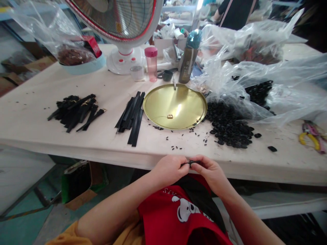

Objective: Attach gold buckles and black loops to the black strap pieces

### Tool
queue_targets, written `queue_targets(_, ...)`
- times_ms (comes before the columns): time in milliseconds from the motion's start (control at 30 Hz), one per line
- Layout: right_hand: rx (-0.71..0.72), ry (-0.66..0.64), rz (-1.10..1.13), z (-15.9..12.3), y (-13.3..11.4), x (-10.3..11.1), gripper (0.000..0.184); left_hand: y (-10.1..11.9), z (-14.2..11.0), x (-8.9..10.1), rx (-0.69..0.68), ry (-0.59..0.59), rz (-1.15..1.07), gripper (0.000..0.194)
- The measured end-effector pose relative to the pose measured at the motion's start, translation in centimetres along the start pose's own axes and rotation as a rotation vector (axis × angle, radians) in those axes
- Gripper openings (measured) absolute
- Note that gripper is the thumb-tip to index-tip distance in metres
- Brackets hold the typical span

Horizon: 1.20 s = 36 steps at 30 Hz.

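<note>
At the table's front edge, my left hand (171, 167) and my right hand (209, 171) meet with their fingertips closed on a small black piece (190, 163). The fingers cover much of it, so its exact kind cannot be made out. Just beyond lies a round gold-coloured tray (155, 119) with a small gold buckle-like part (170, 116) on it. To the tray's left are flat black strips (131, 114) laid side by side. A heap of small black oval pieces (230, 127) spreads to its right.
Further left lies a bunch of black straps with gold ends (79, 110). Behind stand a fan (125, 63), a pink cup (152, 64) and a dark bottle (189, 58). Clear plastic bags (293, 88) and yellow-handled pliers (310, 139) are at right. Tiny black bits (176, 147) dot the front.
</note>
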State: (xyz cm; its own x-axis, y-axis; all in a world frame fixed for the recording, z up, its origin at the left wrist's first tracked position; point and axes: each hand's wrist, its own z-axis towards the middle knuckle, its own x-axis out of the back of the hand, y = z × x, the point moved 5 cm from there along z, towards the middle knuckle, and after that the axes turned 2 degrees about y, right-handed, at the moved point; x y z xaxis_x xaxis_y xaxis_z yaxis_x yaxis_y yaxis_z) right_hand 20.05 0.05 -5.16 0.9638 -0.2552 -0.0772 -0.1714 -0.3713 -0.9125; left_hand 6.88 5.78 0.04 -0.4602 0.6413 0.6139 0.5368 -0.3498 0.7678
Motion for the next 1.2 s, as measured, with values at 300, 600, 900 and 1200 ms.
queue_targets(300, -0.057, 0.042, 0.261, 1.7, 0.1, -1.4, 0.023, -1.4, -0.5, -0.1, 0.162, -0.120, -0.447, 0.045)
queue_targets(600, 0.452, 0.058, -0.520, 9.8, -7.8, -4.6, 0.022, -5.9, 1.2, 4.8, 0.323, 0.296, -0.806, 0.028)
queue_targets(900, 0.501, -0.088, -1.229, 21.6, -9.7, -8.4, 0.004, -8.5, 1.2, 6.3, 0.389, 0.359, -0.885, 0.026)
queue_targets(1200, 0.233, -0.201, -0.349, 13.3, -8.6, -7.3, 0.016, -7.0, 0.8, 5.7, 0.347, 0.403, -0.797, 0.023)
